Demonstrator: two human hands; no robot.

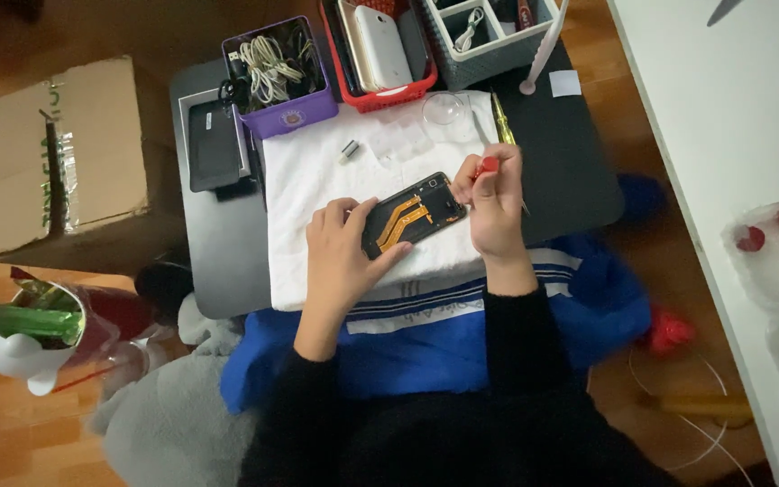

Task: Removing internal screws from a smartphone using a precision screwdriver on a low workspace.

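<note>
The left hand (343, 255) is pressing flat on an opened phone (413, 215), steadying it. The right hand (492, 200) is gripping a red-tipped screwdriver (488, 165) over the phone's top end.

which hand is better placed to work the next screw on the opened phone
Right, probably. The right hand already grips the red-handled screwdriver at the opened phone's top end, while the left hand lies flat, steadying its lower end.
</note>
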